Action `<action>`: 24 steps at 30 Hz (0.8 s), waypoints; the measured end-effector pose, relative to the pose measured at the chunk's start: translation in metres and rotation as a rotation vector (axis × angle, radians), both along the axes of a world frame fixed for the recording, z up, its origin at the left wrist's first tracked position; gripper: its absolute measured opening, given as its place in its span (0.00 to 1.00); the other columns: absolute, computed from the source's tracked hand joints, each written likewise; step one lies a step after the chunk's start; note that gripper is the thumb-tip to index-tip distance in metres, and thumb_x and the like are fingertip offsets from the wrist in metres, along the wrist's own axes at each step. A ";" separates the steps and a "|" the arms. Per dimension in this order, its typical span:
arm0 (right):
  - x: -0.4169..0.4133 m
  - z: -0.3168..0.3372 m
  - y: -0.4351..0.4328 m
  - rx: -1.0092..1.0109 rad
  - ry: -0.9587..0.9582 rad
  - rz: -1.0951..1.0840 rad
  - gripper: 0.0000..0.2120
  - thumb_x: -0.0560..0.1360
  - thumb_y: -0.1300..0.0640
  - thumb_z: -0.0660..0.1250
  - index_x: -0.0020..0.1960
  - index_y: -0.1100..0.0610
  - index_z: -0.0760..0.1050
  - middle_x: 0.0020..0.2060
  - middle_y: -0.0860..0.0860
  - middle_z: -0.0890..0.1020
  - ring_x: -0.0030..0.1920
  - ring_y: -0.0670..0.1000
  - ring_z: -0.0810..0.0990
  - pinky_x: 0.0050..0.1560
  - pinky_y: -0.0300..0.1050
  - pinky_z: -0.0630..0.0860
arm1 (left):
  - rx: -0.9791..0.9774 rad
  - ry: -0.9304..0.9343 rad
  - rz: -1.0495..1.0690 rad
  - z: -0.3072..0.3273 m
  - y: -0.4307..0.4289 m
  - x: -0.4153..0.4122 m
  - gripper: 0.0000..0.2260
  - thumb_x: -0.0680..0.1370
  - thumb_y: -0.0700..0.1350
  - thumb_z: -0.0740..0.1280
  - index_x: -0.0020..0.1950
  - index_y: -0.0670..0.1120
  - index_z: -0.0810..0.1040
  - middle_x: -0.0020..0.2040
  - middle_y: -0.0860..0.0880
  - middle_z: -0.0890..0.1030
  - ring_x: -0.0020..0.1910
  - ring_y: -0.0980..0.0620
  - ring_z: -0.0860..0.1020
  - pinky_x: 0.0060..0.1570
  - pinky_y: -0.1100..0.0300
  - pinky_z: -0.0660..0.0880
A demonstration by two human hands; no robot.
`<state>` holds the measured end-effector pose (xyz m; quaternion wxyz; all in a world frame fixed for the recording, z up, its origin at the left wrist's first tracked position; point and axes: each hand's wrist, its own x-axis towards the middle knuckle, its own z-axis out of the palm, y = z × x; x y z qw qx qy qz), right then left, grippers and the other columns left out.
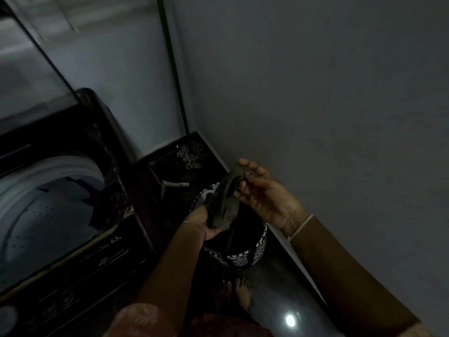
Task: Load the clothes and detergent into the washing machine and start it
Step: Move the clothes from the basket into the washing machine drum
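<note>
A dark top-loading washing machine (73, 251) stands at the left with its lid (36, 57) raised. Its pale drum (48, 215) holds a dark garment at the right side. A grey-brown piece of clothing (224, 203) hangs between both hands above a black-and-white patterned laundry basket (245, 257) on the floor. My left hand (201, 221) grips the cloth's lower end. My right hand (264, 190) pinches its upper end with thumb and fingers. No detergent is visible.
A grey wall (315, 93) runs along the right, close to my right arm. A narrow dark gap between machine and wall holds a pale hose (175, 184) and a tangled chain-like thing (192, 154). My bare feet (235, 293) stand on a glossy dark floor.
</note>
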<state>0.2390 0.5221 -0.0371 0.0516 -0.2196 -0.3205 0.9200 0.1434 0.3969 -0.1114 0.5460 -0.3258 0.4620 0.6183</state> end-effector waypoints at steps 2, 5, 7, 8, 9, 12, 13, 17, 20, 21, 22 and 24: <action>-0.001 0.004 0.011 0.047 -0.017 -0.050 0.16 0.73 0.65 0.60 0.57 0.53 0.79 0.36 0.47 0.81 0.33 0.41 0.78 0.47 0.39 0.76 | -0.008 0.039 -0.010 0.008 -0.002 -0.003 0.11 0.81 0.45 0.59 0.54 0.41 0.77 0.39 0.44 0.84 0.38 0.45 0.82 0.33 0.56 0.80; -0.002 0.009 0.021 0.190 -0.083 -0.094 0.19 0.77 0.72 0.56 0.66 0.62 0.71 0.40 0.50 0.81 0.36 0.42 0.80 0.48 0.35 0.76 | 0.029 0.071 -0.045 0.023 -0.005 -0.006 0.14 0.83 0.45 0.56 0.59 0.39 0.77 0.42 0.39 0.85 0.36 0.43 0.84 0.36 0.51 0.82; 0.001 0.008 0.023 0.333 -0.154 -0.052 0.22 0.75 0.76 0.57 0.67 0.64 0.69 0.46 0.54 0.80 0.41 0.45 0.80 0.43 0.32 0.78 | 0.087 0.085 -0.084 0.031 -0.005 -0.010 0.16 0.83 0.45 0.54 0.58 0.38 0.78 0.48 0.39 0.84 0.41 0.42 0.84 0.46 0.50 0.80; 0.003 0.006 0.023 0.410 -0.190 -0.019 0.23 0.74 0.77 0.58 0.67 0.65 0.69 0.49 0.56 0.80 0.44 0.48 0.80 0.43 0.32 0.78 | 0.106 0.100 -0.110 0.036 -0.005 -0.011 0.17 0.83 0.45 0.54 0.54 0.37 0.79 0.46 0.39 0.84 0.41 0.43 0.83 0.46 0.50 0.79; 0.006 0.002 0.023 0.493 -0.212 0.022 0.24 0.73 0.78 0.59 0.67 0.66 0.68 0.53 0.59 0.79 0.47 0.50 0.80 0.44 0.33 0.79 | 0.106 0.122 -0.141 0.043 -0.005 -0.012 0.17 0.82 0.46 0.55 0.50 0.37 0.79 0.42 0.39 0.85 0.41 0.43 0.83 0.45 0.50 0.78; 0.011 -0.001 0.015 0.693 -0.207 0.139 0.26 0.70 0.80 0.62 0.63 0.61 0.70 0.56 0.57 0.78 0.50 0.48 0.78 0.49 0.33 0.77 | 0.121 0.188 -0.182 0.067 -0.001 -0.015 0.16 0.82 0.46 0.57 0.48 0.36 0.79 0.46 0.39 0.83 0.44 0.43 0.79 0.45 0.51 0.77; 0.011 -0.005 0.011 0.771 -0.219 0.185 0.27 0.69 0.79 0.65 0.62 0.58 0.70 0.54 0.53 0.78 0.50 0.45 0.77 0.50 0.31 0.76 | 0.121 0.214 -0.184 0.075 0.002 -0.016 0.16 0.81 0.47 0.58 0.48 0.36 0.79 0.48 0.40 0.82 0.43 0.43 0.79 0.44 0.53 0.78; 0.003 -0.029 0.007 1.146 -0.308 0.300 0.36 0.58 0.60 0.80 0.64 0.51 0.72 0.58 0.52 0.74 0.62 0.53 0.72 0.65 0.47 0.72 | 0.192 0.272 -0.220 0.101 0.010 -0.015 0.21 0.79 0.55 0.59 0.40 0.40 0.81 0.35 0.42 0.83 0.31 0.46 0.82 0.33 0.60 0.80; 0.000 -0.046 0.010 1.111 -0.333 0.308 0.41 0.53 0.48 0.83 0.64 0.52 0.75 0.61 0.51 0.76 0.62 0.52 0.75 0.65 0.52 0.73 | 0.280 0.295 -0.255 0.124 0.015 -0.014 0.24 0.78 0.57 0.60 0.38 0.40 0.84 0.37 0.42 0.83 0.32 0.46 0.82 0.34 0.60 0.80; 0.001 -0.045 0.010 1.035 -0.326 0.289 0.42 0.52 0.47 0.83 0.64 0.53 0.75 0.60 0.50 0.79 0.61 0.51 0.78 0.63 0.52 0.75 | 0.297 0.309 -0.275 0.132 0.017 -0.014 0.23 0.77 0.57 0.61 0.41 0.40 0.84 0.40 0.42 0.83 0.35 0.46 0.82 0.38 0.59 0.80; 0.001 -0.043 0.010 0.961 -0.312 0.289 0.40 0.54 0.48 0.83 0.63 0.55 0.76 0.59 0.50 0.81 0.59 0.49 0.79 0.62 0.51 0.76 | 0.312 0.326 -0.300 0.143 0.019 -0.014 0.22 0.76 0.58 0.63 0.47 0.39 0.83 0.44 0.42 0.83 0.39 0.46 0.82 0.45 0.58 0.80; 0.000 -0.041 0.009 0.875 -0.297 0.337 0.35 0.59 0.55 0.82 0.64 0.58 0.76 0.58 0.51 0.81 0.58 0.49 0.80 0.62 0.49 0.76 | 0.358 0.359 -0.360 0.161 0.023 -0.015 0.24 0.73 0.59 0.68 0.57 0.41 0.81 0.52 0.41 0.82 0.48 0.45 0.80 0.58 0.55 0.75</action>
